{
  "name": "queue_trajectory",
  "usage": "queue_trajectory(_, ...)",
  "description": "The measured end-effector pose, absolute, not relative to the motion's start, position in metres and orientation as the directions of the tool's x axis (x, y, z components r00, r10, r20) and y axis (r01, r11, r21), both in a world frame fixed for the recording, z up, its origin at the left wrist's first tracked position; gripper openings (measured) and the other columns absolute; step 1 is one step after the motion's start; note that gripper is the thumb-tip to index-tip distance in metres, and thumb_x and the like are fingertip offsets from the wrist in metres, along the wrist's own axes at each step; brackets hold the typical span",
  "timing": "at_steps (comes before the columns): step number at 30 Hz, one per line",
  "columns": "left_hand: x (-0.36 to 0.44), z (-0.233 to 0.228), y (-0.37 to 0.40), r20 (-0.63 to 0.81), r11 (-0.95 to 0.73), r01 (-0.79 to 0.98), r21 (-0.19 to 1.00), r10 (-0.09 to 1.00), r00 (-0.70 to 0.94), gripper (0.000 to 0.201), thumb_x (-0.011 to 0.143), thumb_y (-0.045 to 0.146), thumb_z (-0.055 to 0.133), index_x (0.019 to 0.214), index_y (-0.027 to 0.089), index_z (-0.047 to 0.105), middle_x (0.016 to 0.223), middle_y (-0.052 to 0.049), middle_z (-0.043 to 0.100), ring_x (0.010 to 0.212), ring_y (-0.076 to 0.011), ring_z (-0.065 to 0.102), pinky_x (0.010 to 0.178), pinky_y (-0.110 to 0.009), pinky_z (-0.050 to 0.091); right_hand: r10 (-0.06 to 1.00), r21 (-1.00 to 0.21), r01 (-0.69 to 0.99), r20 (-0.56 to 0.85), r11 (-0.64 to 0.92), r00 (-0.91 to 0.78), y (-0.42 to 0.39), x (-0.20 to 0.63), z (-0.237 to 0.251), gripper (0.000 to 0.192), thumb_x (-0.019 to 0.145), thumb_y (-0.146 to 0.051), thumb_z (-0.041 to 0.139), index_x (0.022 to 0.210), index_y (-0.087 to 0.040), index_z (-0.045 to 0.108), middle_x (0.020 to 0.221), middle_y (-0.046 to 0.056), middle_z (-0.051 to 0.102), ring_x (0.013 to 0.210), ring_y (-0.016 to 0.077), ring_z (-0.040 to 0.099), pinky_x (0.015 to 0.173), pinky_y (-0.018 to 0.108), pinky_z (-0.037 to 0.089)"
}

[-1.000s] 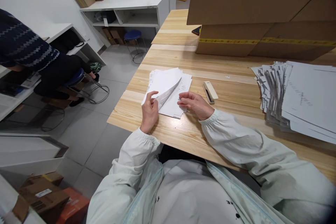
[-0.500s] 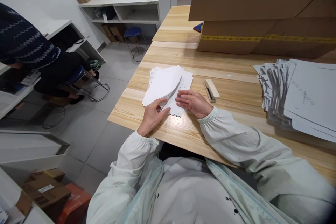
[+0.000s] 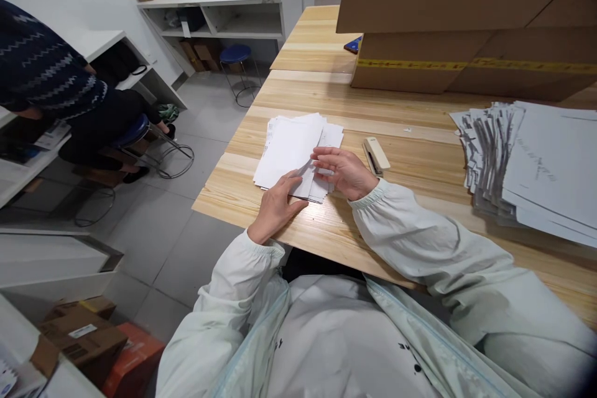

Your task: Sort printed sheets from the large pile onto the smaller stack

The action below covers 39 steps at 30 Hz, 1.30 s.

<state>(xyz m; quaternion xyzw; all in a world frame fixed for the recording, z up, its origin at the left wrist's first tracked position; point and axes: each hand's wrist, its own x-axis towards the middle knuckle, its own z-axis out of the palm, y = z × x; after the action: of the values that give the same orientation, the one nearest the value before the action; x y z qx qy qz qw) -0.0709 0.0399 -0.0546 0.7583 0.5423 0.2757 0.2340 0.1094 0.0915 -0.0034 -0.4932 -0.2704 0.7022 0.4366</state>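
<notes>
At the near table edge (image 3: 336, 242), the left hand (image 3: 276, 204) pinches the lower corner of the paper bundle (image 3: 291, 148), fingers closed on it; the right hand (image 3: 344, 173) lies flat just beside, pinning the sheets so they stay aligned. A stapler (image 3: 374, 156) rests right of that hand.

Print shows on the fanned paper stack (image 3: 536, 168) and small sheets (image 3: 291, 149) — too blurred to read.
</notes>
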Motion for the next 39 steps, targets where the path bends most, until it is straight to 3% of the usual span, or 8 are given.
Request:
queue_trajectory(2, -0.069, -0.056, 0.041, 0.187, -0.276, 0.68, 0.68, 0.961, 0.203, 0.039, 0.076, 0.022, 0.075, 0.114, 0.023, 0.067, 0.135, -0.009, 0.064, 0.117, -0.0246, 0.064, 0.098, -0.037, 0.051, 0.877, -0.798, -0.365, -0.455, -0.479, -0.156, 0.092, 0.108, -0.001, 0.014, 0.08, -0.007, 0.062, 0.088, -0.017, 0.067, 0.098, 0.005, 0.07, 0.082, 0.0119, 0.061, 0.075, 0.027, 0.053)
queue_trajectory(4, -0.067, -0.06, 0.044, 0.198, -0.193, 0.657, 0.729, 0.978, 0.068, 0.015, 0.082, 0.026, 0.069, 0.096, 0.02, 0.07, 0.109, -0.007, 0.073, 0.089, -0.0186, 0.067, 0.083, -0.03, 0.051, 0.875, -0.787, -0.385, -0.449, -0.482, -0.178, 0.093, 0.106, 0.0, 0.012, 0.082, -0.007, 0.061, 0.088, -0.017, 0.067, 0.097, 0.005, 0.07, 0.082, 0.012, 0.061, 0.075, 0.027, 0.054)
queue_trajectory(6, -0.068, -0.065, 0.049, 0.164, -0.085, 0.571, 0.817, 0.982, -0.088, 0.015, 0.087, 0.03, 0.062, 0.08, 0.018, 0.067, 0.077, -0.001, 0.067, 0.066, -0.013, 0.056, 0.068, -0.025, 0.046, 0.884, -0.788, -0.403, -0.434, -0.466, -0.174, 0.094, 0.106, -0.001, 0.012, 0.083, -0.007, 0.06, 0.087, -0.017, 0.067, 0.095, 0.004, 0.07, 0.08, 0.0113, 0.061, 0.074, 0.026, 0.054)
queue_trajectory(8, -0.071, -0.07, 0.053, 0.096, -0.016, 0.408, 0.913, 0.979, -0.177, 0.021, 0.087, 0.035, 0.061, 0.075, 0.018, 0.063, 0.063, 0.003, 0.056, 0.06, -0.0108, 0.047, 0.062, -0.023, 0.04, 0.893, -0.793, -0.416, -0.428, -0.445, -0.14, 0.095, 0.108, -0.004, 0.014, 0.084, -0.006, 0.059, 0.086, -0.017, 0.067, 0.093, 0.003, 0.069, 0.078, 0.0104, 0.062, 0.073, 0.025, 0.055)
queue_trajectory(13, -0.077, -0.073, 0.058, 0.013, 0.022, 0.18, 0.983, 0.981, -0.193, 0.026, 0.085, 0.039, 0.061, 0.071, 0.018, 0.056, 0.062, 0.004, 0.046, 0.059, -0.0094, 0.04, 0.058, -0.021, 0.035, 0.871, -0.783, -0.408, -0.487, -0.468, -0.065, 0.095, 0.117, -0.019, 0.017, 0.085, -0.003, 0.056, 0.082, -0.016, 0.066, 0.086, 0.002, 0.069, 0.074, 0.0088, 0.062, 0.074, 0.024, 0.056)
queue_trajectory(21, -0.076, -0.066, 0.053, -0.011, 0.044, 0.166, 0.985, 0.981, -0.195, 0.031, 0.085, 0.039, 0.057, 0.065, 0.019, 0.046, 0.06, 0.004, 0.04, 0.059, -0.0098, 0.038, 0.058, -0.022, 0.033, 0.875, -0.798, -0.378, -0.477, -0.47, -0.082, 0.096, 0.117, -0.025, 0.02, 0.084, 0.0, 0.055, 0.079, -0.015, 0.067, 0.084, 0.004, 0.069, 0.072, 0.0084, 0.063, 0.079, 0.024, 0.056)
queue_trajectory(30, -0.074, -0.067, 0.055, -0.007, 0.035, 0.157, 0.987, 0.984, -0.177, 0.028, 0.08, 0.039, 0.065, 0.065, 0.018, 0.052, 0.06, 0.005, 0.043, 0.059, -0.0093, 0.038, 0.058, -0.023, 0.032, 0.885, -0.813, -0.366, -0.458, -0.453, -0.079, 0.097, 0.117, -0.028, 0.016, 0.084, -0.003, 0.063, 0.095, -0.015, 0.066, 0.087, 0.006, 0.073, 0.072, 0.0104, 0.067, 0.074, 0.023, 0.058)
queue_trajectory(39, -0.073, -0.064, 0.054, -0.001, 0.038, 0.195, 0.98, 0.982, -0.188, 0.038, 0.079, 0.049, 0.07, 0.063, 0.018, 0.056, 0.059, 0.004, 0.047, 0.057, -0.009, 0.042, 0.058, -0.023, 0.035, 0.886, -0.815, -0.354, -0.45, -0.46, -0.115, 0.106, 0.107, -0.033, 0.013, 0.092, -0.01, 0.058, 0.084, -0.013, 0.067, 0.082, 0.007, 0.073, 0.067, 0.0099, 0.067, 0.067, 0.021, 0.059)
